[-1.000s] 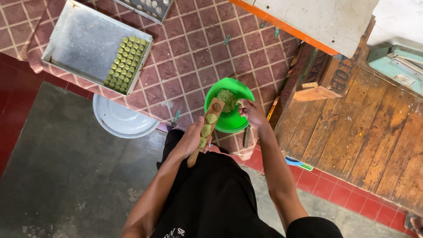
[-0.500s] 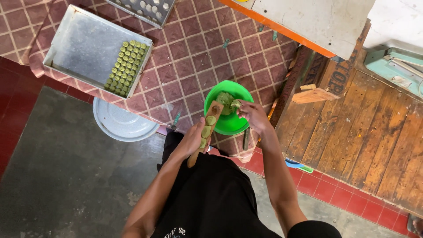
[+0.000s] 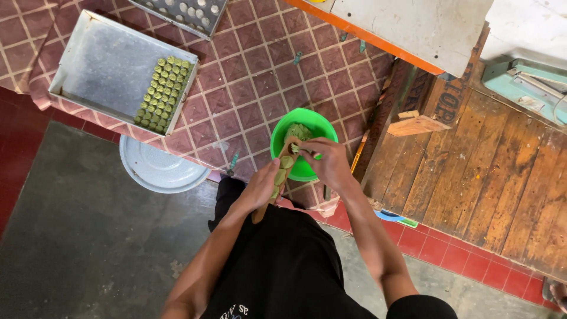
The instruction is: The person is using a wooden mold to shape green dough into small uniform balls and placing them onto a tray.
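Left hand [image 3: 260,190] grasps a wooden mould [image 3: 279,177] holding green dough. Right hand [image 3: 328,162] pinches dough at its far end, over the green bowl [image 3: 302,142]. Far left, a metal tray [image 3: 100,65] holds rows of green pieces [image 3: 162,93].
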